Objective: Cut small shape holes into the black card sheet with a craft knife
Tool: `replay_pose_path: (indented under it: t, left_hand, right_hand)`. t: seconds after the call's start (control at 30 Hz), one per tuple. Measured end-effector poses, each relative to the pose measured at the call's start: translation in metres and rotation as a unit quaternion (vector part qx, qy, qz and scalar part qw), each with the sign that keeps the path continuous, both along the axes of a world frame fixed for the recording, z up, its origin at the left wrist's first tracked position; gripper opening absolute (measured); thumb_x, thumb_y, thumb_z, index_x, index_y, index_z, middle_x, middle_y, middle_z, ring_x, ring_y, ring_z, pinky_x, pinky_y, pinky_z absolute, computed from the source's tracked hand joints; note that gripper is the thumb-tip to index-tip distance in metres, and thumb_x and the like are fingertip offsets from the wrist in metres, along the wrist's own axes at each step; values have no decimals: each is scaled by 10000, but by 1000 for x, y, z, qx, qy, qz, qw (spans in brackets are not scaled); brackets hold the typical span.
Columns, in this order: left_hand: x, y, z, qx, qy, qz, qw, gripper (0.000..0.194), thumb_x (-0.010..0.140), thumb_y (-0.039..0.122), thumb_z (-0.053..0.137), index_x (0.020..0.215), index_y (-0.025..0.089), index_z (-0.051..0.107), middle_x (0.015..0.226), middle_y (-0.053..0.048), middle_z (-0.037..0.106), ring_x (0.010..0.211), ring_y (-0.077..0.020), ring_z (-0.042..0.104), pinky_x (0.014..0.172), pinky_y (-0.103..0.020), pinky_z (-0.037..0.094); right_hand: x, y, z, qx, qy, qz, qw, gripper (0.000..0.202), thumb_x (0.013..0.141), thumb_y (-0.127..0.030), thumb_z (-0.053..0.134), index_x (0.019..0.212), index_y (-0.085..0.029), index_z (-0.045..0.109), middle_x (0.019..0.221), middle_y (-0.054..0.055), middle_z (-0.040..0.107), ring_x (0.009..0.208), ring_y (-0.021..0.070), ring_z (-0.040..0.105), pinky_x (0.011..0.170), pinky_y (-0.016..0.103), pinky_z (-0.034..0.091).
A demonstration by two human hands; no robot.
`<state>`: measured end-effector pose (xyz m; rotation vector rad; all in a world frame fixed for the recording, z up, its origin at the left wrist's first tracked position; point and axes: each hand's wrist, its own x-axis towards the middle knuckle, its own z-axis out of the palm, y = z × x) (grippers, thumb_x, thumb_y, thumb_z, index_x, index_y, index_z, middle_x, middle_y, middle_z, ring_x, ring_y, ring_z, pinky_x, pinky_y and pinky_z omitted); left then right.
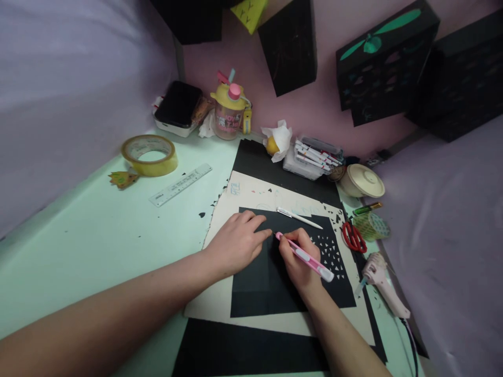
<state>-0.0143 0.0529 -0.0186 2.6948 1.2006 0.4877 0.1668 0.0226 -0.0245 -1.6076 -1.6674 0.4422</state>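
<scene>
My right hand (299, 267) is closed around a pink and white craft knife (302, 254), its tip down at a sheet of black paper (257, 296). Fingers stretched out, my left hand (236, 242) lies flat on the same sheet, with a fingertip close beside the knife tip. Small triangular holes fill the sheet's right part. A white pen (301, 218) rests along its far edge, beyond my right hand. Under the sheet is a pale board (212, 306) with pencil-like marks and black scraps on it.
Left on the table lie a clear ruler (181, 185) and a yellow tape roll (167, 166). A drink bottle (228, 118) and a box of markers (308, 162) stand at the back. Red scissors (353, 238) and a glue gun (387, 290) lie right. Black boxes (291, 50) hang above.
</scene>
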Motion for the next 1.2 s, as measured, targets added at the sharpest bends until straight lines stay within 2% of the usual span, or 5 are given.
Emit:
replay_pose_path:
  t: [0.4, 0.8, 1.2]
  left_hand:
    - [-2, -1, -2, 11, -12, -2, 1000, 318, 899, 233, 461, 1184, 245, 600, 1267, -72, 532, 1075, -269, 458, 839, -410, 422]
    - [-1, 1, -1, 8, -15, -4, 1000, 321, 895, 234, 467, 1185, 241, 602, 1255, -76, 538, 1063, -271, 462, 836, -413, 429]
    - [-2, 0, 0, 5, -13, -3, 1000, 316, 902, 241, 458, 1182, 245, 604, 1246, -74, 543, 1061, -267, 464, 832, -405, 426]
  right_hand:
    - [-2, 1, 1, -22, 4, -4, 1000, 223, 832, -357, 571, 680, -203, 522, 560, -28, 535, 491, 116, 477, 506, 236, 359]
    - [8, 6, 7, -97, 79, 18, 992, 226, 819, -365, 606, 690, -208, 505, 597, -44, 498, 544, 120, 426, 516, 240, 334]
    - [4, 7, 10, -98, 89, 13, 991, 189, 815, -310, 605, 690, -200, 516, 611, -38, 522, 564, 122, 453, 539, 243, 353]
